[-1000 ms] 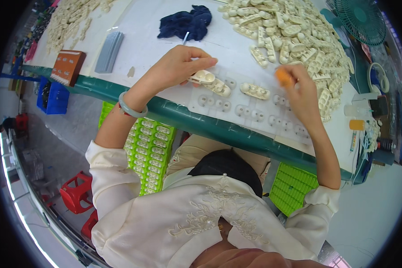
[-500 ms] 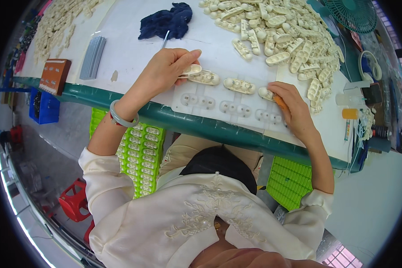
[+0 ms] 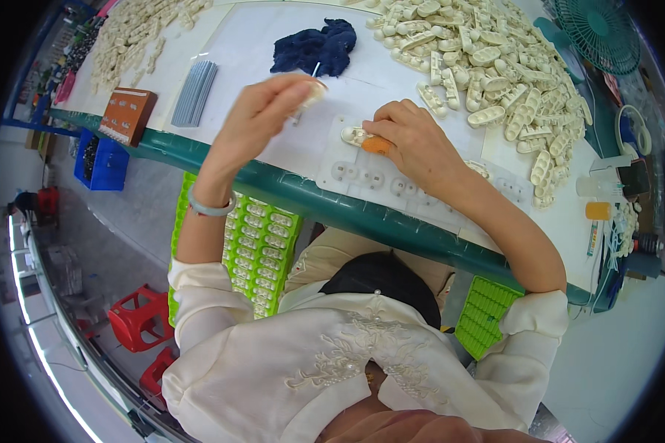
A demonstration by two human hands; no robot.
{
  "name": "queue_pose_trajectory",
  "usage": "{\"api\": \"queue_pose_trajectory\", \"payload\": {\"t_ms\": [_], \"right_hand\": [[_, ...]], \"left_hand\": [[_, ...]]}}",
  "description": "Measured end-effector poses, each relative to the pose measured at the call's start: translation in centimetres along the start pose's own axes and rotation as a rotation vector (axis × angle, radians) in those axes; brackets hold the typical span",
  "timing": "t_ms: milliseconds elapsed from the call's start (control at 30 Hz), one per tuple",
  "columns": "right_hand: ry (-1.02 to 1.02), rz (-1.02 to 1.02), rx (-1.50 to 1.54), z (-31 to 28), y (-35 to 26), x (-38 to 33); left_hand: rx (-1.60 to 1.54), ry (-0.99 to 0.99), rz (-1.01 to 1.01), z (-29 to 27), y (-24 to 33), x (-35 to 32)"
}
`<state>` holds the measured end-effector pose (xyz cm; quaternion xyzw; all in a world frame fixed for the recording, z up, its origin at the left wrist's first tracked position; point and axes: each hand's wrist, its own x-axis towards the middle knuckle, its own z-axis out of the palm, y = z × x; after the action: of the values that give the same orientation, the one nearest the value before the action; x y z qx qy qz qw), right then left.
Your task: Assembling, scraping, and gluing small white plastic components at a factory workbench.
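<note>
Cream piece [image 3: 352,135] under the right fingers [image 3: 396,113]

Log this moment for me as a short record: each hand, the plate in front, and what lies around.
Left hand: raised, blurred, a cream piece at its fingertips
Right hand: over the plate, fingers at a cream part; something orange at the fingers, worn or held unclear
Plate: pale, with rows of recesses
Beyond the hands: navy cloth; heap of cream parts to the right
Left side: grey-blue ribbed block, brown block
Below table edge: green tray holding parts
</note>
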<state>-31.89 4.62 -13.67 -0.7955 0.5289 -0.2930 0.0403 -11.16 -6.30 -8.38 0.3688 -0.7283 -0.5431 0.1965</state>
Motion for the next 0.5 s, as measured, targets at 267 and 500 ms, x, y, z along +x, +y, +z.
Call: {"api": "queue_pose_trajectory", "payload": {"t_ms": [267,500], "right_hand": [[0.117,0.515,0.213,-4.5,2.9,-0.3],[-0.030,0.342,-0.360,-3.4,4.0,-0.9]], "left_hand": [[0.833,-0.056,0.965,5.6,-3.3,-3.8],[0.802,-0.028,0.911,6.0,-4.5,-4.5]]}}
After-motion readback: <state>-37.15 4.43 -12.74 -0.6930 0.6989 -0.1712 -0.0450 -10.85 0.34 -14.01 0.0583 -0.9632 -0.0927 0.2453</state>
